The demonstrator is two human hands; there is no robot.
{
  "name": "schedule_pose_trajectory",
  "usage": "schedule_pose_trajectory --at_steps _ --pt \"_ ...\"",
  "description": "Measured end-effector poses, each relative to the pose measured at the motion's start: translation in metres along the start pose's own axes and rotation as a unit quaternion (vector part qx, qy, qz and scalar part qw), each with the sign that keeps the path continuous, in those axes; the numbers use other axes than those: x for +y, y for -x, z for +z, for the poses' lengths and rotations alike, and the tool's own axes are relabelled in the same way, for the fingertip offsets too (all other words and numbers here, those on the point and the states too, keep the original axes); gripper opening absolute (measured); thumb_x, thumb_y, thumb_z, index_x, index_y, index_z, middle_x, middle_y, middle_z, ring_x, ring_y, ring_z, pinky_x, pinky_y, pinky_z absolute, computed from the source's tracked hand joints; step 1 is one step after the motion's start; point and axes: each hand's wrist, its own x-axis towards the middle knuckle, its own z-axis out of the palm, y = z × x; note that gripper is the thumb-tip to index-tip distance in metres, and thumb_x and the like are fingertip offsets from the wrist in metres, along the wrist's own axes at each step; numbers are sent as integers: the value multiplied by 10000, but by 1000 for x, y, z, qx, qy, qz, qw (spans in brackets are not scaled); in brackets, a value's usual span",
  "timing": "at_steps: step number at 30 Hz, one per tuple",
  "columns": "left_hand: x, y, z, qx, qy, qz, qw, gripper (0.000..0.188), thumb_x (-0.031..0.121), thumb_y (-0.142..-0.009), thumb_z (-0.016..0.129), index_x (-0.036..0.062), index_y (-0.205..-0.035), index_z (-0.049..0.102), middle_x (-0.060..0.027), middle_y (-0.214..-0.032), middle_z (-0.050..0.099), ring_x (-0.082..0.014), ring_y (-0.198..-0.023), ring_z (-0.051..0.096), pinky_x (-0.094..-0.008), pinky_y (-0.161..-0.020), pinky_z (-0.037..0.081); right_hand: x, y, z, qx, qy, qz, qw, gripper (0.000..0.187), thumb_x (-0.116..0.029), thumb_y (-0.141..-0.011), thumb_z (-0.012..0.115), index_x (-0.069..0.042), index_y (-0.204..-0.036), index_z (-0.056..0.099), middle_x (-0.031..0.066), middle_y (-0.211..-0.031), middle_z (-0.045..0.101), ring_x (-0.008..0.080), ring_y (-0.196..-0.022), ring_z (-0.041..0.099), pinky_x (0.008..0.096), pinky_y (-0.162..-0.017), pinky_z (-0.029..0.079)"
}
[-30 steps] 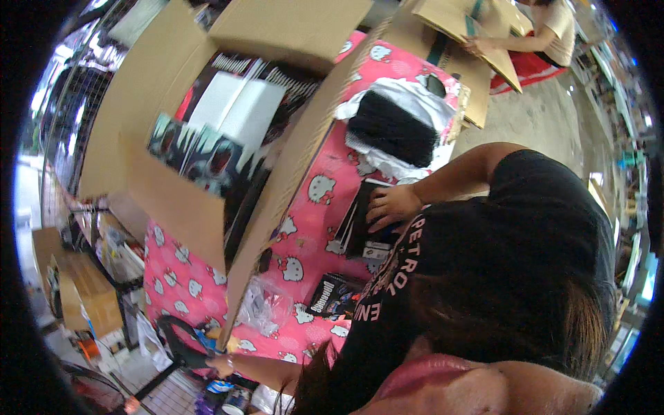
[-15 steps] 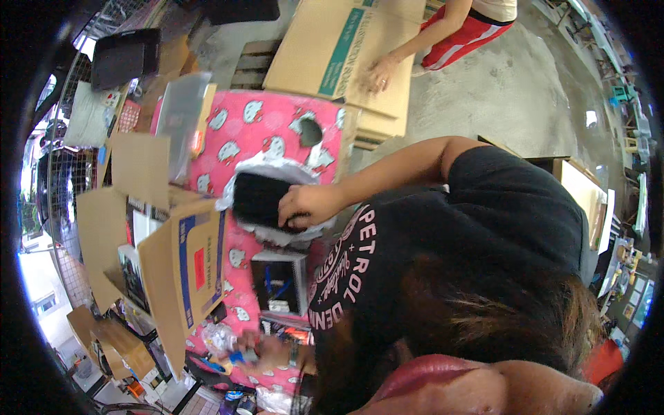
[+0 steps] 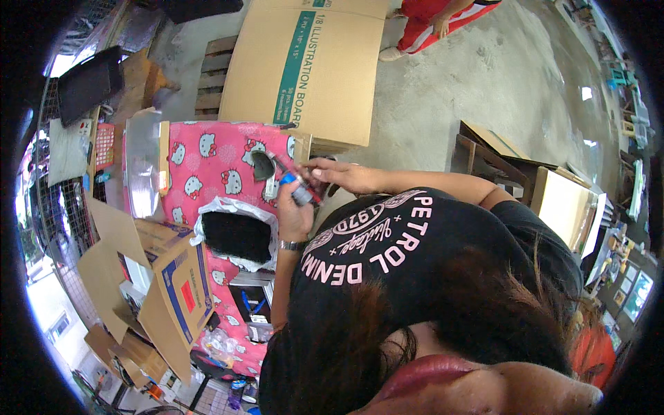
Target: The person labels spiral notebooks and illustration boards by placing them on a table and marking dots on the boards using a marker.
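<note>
My left hand (image 3: 296, 216), a watch on its wrist, grips a small blue-and-grey tube (image 3: 300, 192) with red and dark parts. The fingers of my right hand (image 3: 349, 177) close on the tube's dark side, partly hidden there. Both hands meet above the table edge nearest my chest. Beside my left hand, a black rectangular piece (image 3: 238, 235) with rough edges lies on crumpled white plastic (image 3: 200, 225). A dark grey roundish object (image 3: 262, 166) sits just beyond the tube.
The table has a pink patterned cover (image 3: 200, 155). An open carton (image 3: 183, 290) stands on the left. A tool with blue handles (image 3: 253, 304) lies in a black case below the black piece. At the top are large flat cartons (image 3: 304, 76) and another person in red trousers (image 3: 422, 24).
My right hand has let go of the black piece and moved to the tube. My left hand has come up from the table's lower end with the tube. The other person's hand has left the cartons.
</note>
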Motion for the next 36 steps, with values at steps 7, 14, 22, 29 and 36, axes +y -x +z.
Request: schedule_pose_trajectory --at_steps 7,14,22,29,36 --pt "7 -100 47 -114 -145 -43 982 425 106 -805 530 34 -1224 538 -11 -996 559 -97 -817 503 -225 -739 417 -17 -23 -57 154 -92 -26 984 537 -396 -1005 416 -128 -1446 268 81 -1144 526 182 -995 551 354 -845 486" --pt "-8 -155 102 -181 -227 -59 955 536 137 -811 561 41 -1328 458 -36 -1091 516 -134 -981 505 -270 -884 408 -47 -11 -133 190 -183 -4 965 507 -324 -997 465 -107 -1419 287 76 -1124 542 172 -940 588 363 -841 509" --pt "-95 -251 215 -258 -272 -84 923 597 151 -807 580 0 -1363 422 -54 -1153 481 -167 -1053 501 -284 -951 394 -45 54 -293 284 -140 -38 948 418 -266 -973 539 -81 -1330 426 20 -803 565 114 -693 553 262 -634 486" --pt "-162 -315 364 -281 -267 -1 922 701 93 -803 558 45 -1459 316 -60 -1289 451 -154 -1106 480 -288 -976 385 -107 119 -454 297 40 -68 952 472 -126 -940 581 -53 -1381 426 36 -938 609 95 -778 561 246 -686 472" --pt "-144 -397 399 -260 -328 76 905 733 139 -818 549 -5 -1470 246 -111 -1433 389 -204 -1301 398 -320 -1088 286 -165 84 -531 314 260 -157 900 441 -180 -860 668 -82 -1276 556 115 -929 711 176 -754 670 308 -689 511"
